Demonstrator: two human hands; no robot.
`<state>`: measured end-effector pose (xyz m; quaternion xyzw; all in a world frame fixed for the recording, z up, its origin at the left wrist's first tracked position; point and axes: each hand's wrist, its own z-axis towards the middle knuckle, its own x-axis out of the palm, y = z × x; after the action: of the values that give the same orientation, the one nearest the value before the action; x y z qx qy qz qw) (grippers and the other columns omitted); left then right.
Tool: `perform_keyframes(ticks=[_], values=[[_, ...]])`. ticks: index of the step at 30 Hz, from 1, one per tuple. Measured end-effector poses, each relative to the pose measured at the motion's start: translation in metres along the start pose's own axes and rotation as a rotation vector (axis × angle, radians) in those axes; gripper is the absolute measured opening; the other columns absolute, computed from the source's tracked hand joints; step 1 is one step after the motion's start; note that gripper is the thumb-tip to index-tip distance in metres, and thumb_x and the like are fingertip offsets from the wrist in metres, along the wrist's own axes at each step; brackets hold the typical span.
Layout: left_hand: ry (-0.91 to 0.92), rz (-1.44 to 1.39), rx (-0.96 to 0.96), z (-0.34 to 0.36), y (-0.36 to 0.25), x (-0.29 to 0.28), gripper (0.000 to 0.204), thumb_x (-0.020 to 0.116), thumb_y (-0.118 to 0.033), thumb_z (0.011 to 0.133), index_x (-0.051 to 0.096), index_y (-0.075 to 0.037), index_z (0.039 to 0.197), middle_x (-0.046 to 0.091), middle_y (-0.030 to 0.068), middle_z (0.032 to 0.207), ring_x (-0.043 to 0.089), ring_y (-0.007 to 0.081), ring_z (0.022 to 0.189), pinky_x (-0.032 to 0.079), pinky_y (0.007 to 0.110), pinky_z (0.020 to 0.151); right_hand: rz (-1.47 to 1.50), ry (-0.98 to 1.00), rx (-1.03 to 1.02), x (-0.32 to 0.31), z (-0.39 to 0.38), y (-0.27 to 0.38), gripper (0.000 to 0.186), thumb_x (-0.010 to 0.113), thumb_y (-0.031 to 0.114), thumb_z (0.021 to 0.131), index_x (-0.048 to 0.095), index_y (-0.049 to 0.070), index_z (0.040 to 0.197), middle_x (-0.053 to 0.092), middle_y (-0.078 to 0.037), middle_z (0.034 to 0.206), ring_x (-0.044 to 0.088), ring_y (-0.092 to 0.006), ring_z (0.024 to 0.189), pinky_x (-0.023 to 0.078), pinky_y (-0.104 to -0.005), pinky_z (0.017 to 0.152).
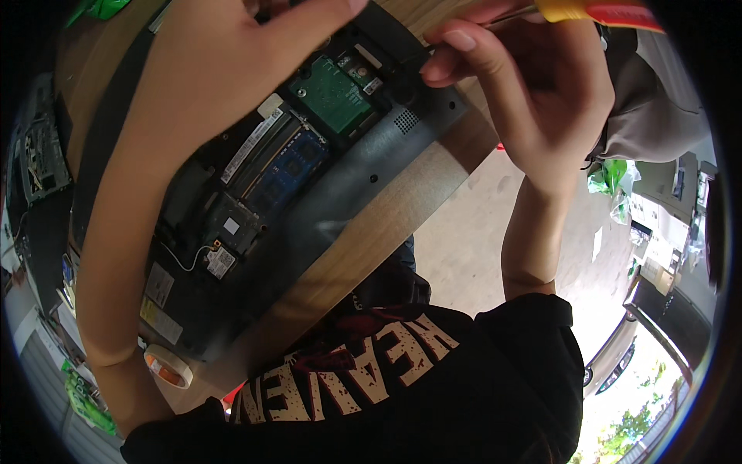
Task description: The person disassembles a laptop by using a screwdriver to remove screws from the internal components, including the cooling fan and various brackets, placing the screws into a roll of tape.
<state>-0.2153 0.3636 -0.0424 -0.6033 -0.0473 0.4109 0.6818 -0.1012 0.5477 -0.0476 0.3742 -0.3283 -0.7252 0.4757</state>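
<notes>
An upturned black laptop (363,209) lies at a slant on the wooden table, its bottom cover off. Inside show a blue memory module (290,166), a green board (336,97) and a small wireless card (220,263) with a white wire. My left hand (239,54) reaches across the laptop's far part, thumb stretched to the right. Its other fingers are mostly cut off by the upper edge. Over the laptop's right corner, my right hand (533,85) is closed on a screwdriver (603,11) with a yellow and red handle; its tip is not clear.
A roll of tape (168,367) lies by the laptop's near left corner. The table edge (371,232) runs between the laptop and my body. Another opened device (45,158) sits at the far left. Someone in grey clothing (657,100) is at the right, near green bags (610,178).
</notes>
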Motion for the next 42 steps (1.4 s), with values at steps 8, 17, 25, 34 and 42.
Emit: perform_keyframes(ticks=[8,17,25,34,42], values=[[-0.178,0.203,0.196,0.006,-0.043,0.013,0.030,0.061,-0.005,0.089,0.059,0.008,0.116,0.065,0.0132,0.103,0.063,0.0141,0.097,0.052,0.027,0.078,-0.453,-0.088,-0.073,0.012,0.010,0.016,0.011,0.067,-0.003,0.085,0.060,-0.006,0.093,0.066,-0.010,0.077,0.068,-0.0135,0.065,0.054,-0.0221,0.058],[-0.113,0.152,0.271,0.000,-0.034,0.008,0.030,0.062,-0.005,0.088,0.059,0.008,0.115,0.066,0.0134,0.102,0.064,0.0145,0.096,0.053,0.027,0.078,-0.383,-0.077,0.013,0.019,0.005,0.017,0.020,0.066,0.001,0.087,0.058,-0.007,0.104,0.068,-0.010,0.079,0.069,-0.0133,0.068,0.056,-0.0240,0.061],[-0.063,0.118,0.255,-0.007,-0.034,0.001,0.029,0.062,-0.005,0.088,0.059,0.008,0.114,0.066,0.0136,0.102,0.064,0.0149,0.095,0.053,0.027,0.078,-0.284,-0.056,0.035,0.023,0.007,0.014,0.020,0.064,-0.001,0.088,0.057,-0.008,0.106,0.068,-0.009,0.079,0.068,-0.0129,0.068,0.056,-0.0234,0.061],[-0.031,0.088,0.234,-0.010,-0.033,-0.006,0.029,0.062,-0.005,0.088,0.059,0.007,0.114,0.066,0.0137,0.101,0.064,0.0153,0.094,0.053,0.027,0.078,-0.147,-0.035,0.032,0.023,0.010,0.008,0.020,0.065,-0.002,0.088,0.057,-0.008,0.105,0.068,-0.008,0.080,0.067,-0.0111,0.066,0.055,-0.0219,0.058],[-0.009,0.072,0.228,-0.012,-0.034,-0.008,0.029,0.063,-0.005,0.088,0.059,0.007,0.113,0.066,0.0139,0.100,0.065,0.0157,0.093,0.053,0.027,0.078,-0.198,-0.030,0.035,0.027,0.010,0.014,0.021,0.064,-0.004,0.088,0.056,-0.008,0.107,0.067,-0.008,0.082,0.066,-0.0106,0.066,0.054,-0.0211,0.057]])
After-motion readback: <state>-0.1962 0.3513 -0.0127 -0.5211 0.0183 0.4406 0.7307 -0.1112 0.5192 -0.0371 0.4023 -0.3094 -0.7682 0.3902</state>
